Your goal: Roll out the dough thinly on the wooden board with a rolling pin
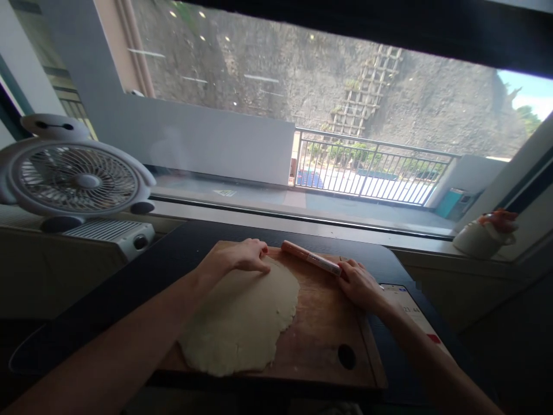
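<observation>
A thin, wide sheet of pale dough [242, 323] with ragged edges lies over the left part of a wooden cutting board [322, 320]. My left hand [248, 255] rests at the dough's far edge, thumb on the sheet and bent fingers apart from it; the fingers' undersides are hidden. On the board's far right, my right hand [358, 283] grips the near end of a rolling pin [309, 256]. The pin lies slantwise and its far end points left, away from me. A gap of bare board separates it from the dough.
A phone [415, 314] lies right of the board, partly under my right forearm, on the dark table [190, 236]. A white fan [84, 173] stands on the left. Beyond the table is a large window, with a pale pot [477, 236] at its right.
</observation>
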The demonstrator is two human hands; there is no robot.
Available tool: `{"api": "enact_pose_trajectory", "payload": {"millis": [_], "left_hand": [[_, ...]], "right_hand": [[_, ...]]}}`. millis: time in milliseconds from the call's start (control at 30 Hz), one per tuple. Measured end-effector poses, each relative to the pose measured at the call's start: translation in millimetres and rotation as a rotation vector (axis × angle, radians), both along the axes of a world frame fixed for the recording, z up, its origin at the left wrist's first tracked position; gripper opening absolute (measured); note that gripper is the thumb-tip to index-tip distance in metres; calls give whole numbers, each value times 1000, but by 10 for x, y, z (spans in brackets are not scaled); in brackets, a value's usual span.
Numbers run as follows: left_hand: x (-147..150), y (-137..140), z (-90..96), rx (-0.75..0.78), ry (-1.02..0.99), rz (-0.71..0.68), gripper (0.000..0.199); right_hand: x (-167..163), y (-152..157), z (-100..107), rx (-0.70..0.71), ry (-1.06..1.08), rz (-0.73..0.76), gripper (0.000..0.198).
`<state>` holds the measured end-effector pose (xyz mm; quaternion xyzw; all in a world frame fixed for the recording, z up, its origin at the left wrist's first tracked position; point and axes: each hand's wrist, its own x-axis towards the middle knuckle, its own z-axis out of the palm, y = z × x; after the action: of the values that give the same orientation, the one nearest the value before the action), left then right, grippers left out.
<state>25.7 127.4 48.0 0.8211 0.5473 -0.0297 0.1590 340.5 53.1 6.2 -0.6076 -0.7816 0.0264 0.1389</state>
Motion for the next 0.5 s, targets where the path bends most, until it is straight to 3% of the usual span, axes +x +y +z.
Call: {"api": "enact_pose_trajectory", "payload": {"millis": [133, 300, 500], "left_hand": [[99, 222, 91, -156, 38, 1, 54], [221, 244, 144, -265, 3, -49, 31], [111, 399, 62, -175, -151, 4, 35]], "right_hand": [[-52, -12, -56, 28, -29, -40, 22], [-132, -28, -74, 65, -22, -97, 27], [-156, -54, -70, 68, -22, -127, 24]]}}
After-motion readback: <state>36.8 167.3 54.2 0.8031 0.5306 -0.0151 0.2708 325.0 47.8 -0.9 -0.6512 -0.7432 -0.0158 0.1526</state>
